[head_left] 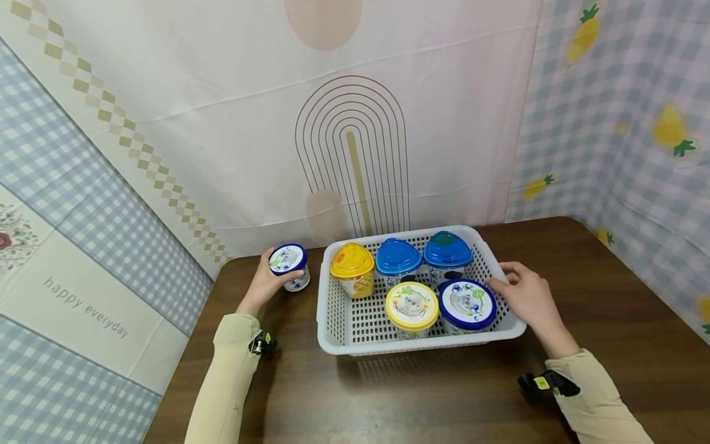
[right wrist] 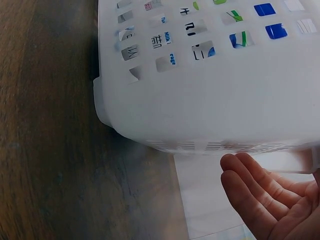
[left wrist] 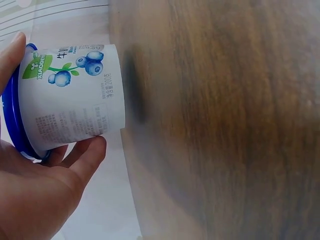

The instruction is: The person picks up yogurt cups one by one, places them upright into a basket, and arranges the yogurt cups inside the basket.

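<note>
My left hand (head_left: 264, 285) grips a yogurt tub (head_left: 288, 259) by its sides, left of the white plastic basket (head_left: 337, 344). Blueberries are printed on the tub's white wall (left wrist: 75, 95), under a blue-rimmed lid; its base is close to the table and casts a shadow there. At the basket's right end, my right hand (head_left: 527, 295) holds the rim, thumb over the edge and fingers outside the wall. The right wrist view has those fingers (right wrist: 255, 190) against the perforated basket (right wrist: 210, 100).
Inside the basket stand a yellow-lidded cup (head_left: 352, 265), two blue-lidded cups (head_left: 397, 258), a yellow-rimmed tub (head_left: 412, 306) and a blue-rimmed tub (head_left: 467, 303). Brown wooden table (head_left: 410, 401) lies under everything. Patterned cloth (head_left: 244, 142) hangs behind and at both sides.
</note>
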`<state>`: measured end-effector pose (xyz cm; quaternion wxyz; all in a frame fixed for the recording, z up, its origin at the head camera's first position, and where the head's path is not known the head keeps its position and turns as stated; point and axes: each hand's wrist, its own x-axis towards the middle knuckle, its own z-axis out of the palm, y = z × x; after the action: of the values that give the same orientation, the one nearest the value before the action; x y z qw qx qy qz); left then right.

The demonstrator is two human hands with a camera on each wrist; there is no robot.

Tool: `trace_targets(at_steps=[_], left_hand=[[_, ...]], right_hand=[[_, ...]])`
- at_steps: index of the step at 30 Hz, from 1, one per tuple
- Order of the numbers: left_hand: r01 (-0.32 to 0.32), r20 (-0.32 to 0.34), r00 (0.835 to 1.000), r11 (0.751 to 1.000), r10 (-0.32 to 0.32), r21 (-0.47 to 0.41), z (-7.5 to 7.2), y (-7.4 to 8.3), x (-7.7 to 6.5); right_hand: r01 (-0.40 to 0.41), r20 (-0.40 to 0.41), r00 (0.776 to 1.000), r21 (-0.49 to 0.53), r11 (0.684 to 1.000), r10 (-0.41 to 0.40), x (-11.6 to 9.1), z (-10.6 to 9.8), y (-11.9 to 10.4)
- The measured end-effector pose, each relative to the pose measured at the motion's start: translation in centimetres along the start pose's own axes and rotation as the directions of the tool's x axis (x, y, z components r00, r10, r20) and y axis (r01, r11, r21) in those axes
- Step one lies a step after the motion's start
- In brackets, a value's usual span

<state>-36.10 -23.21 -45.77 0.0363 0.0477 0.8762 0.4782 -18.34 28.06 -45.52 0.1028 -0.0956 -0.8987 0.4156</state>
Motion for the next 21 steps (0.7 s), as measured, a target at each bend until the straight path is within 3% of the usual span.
trace_targets(at_steps=[21], left_hand=[[-0.047, -0.019, 0.999, 0.997, 0.048, 0.061, -2.3, 2.1, -1.8]], right_hand=[[-0.004, 0.002, 1.0, 0.005, 1.0, 0.004, 0.1, 0.1, 0.2]])
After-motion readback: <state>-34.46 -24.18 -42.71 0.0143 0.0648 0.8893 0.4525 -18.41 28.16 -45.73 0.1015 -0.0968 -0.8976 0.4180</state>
